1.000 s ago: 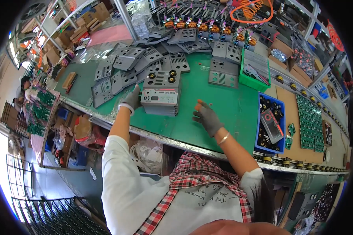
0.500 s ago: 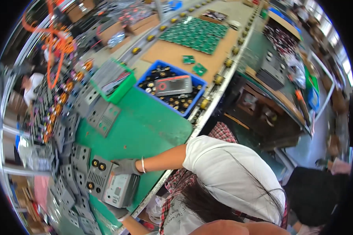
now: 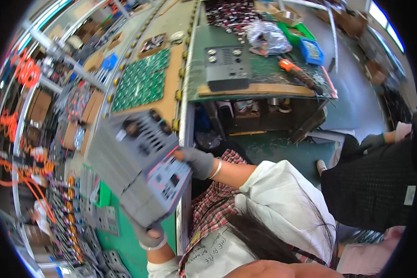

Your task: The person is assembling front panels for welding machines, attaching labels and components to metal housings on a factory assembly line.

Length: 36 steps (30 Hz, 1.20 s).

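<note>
A grey box-shaped device housing [image 3: 129,171] hangs tilted in the air, between my two hands. Its slotted panel carries several dark round knobs, and the adjoining side has a printed label with a red edge. My right hand [image 3: 198,163], in a grey glove with bare fingertips, grips the housing by its right edge near the label. From below, my left hand [image 3: 149,236] supports its lower corner, thumb showing and the other fingers partly hidden underneath. The green work table [image 3: 125,222] lies below, with grey slotted panels [image 3: 109,220] on it.
On a side bench are another grey slotted panel [image 3: 227,67], an orange-handled tool [image 3: 294,72], a blue bin [image 3: 312,52] and a clear plastic bag [image 3: 268,39]. Green circuit boards [image 3: 143,81] cover a board beyond the housing. A co-worker's gloved hand [image 3: 372,142] is at right.
Both hands have raised the housing off the green table, bringing it closer and tilting it. My view has swung right, showing more of the side bench and the co-worker.
</note>
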Tool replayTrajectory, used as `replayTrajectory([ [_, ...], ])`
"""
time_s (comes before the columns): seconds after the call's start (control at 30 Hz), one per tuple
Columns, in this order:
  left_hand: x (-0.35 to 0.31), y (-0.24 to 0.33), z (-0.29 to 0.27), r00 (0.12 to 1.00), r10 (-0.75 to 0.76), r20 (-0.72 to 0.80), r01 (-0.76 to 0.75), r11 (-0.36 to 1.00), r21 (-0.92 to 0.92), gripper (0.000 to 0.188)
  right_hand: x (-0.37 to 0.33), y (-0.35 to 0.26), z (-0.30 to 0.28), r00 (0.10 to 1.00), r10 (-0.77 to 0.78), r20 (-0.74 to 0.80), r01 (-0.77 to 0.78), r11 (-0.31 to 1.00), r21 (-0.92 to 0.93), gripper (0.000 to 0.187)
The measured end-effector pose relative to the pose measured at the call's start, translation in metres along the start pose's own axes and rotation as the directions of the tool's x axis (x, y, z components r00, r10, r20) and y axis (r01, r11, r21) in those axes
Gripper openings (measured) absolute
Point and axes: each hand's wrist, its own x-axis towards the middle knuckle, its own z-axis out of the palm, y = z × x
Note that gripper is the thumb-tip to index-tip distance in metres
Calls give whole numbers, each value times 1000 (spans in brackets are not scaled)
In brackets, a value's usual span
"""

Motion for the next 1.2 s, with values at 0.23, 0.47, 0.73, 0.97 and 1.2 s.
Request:
replayTrajectory([
  [0.23, 120, -26, 206, 662, 163, 732, -319, 945, 78, 72, -82, -96, -102, 783, -588, -203, 616, 778, 124, 51],
  [0.47, 144, -49, 360, 474, 373, 798, -675, 735, 58, 73, -110, -138, -162, 669, -665, -331, 655, 739, -160, 52],
  [0.73, 161, -88, 423, 425, 196, 884, -753, 619, 225, 74, -79, -141, -207, 622, -701, -348, 399, 667, -630, 54],
  [0.97, 174, -111, 441, 419, -65, 906, -735, 562, 381, 64, -66, -123, -244, 576, -720, -387, -10, 467, -884, 55],
  [1.2, 179, -147, 442, 258, -117, 959, -920, 274, 281, 55, -76, -144, -259, 620, -722, -309, -408, 40, -912, 56],
])
